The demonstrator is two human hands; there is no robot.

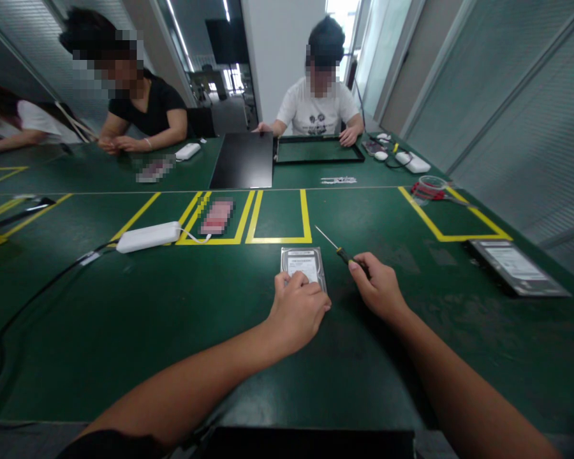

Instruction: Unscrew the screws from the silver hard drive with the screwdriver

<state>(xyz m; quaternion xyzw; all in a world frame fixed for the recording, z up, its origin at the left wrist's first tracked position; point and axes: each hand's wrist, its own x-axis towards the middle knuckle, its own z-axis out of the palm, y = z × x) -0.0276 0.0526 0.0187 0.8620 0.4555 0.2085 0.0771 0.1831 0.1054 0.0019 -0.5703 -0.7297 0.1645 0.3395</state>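
Observation:
In front of me a hard drive [302, 256] with a white label lies on the green table. My left hand [299, 312] rests over its near part, fingers curled on its top and edges, hiding that half. To the right, my right hand [379, 287] is closed round the dark handle of a screwdriver [343, 254]. Its thin shaft points up and left, and the tip is apart from the drive. A second, larger-looking hard drive [519, 262] sits at the right side of the table.
Yellow tape [280, 240] marks boxes beyond the drive. A white power strip [148, 236] with a black cable lies left, joined to a pixelated phone [217, 217]. A clear cup [430, 187] and red-handled tool stand far right. Across sit people, one touching a dark panel [243, 159] and frame [318, 159].

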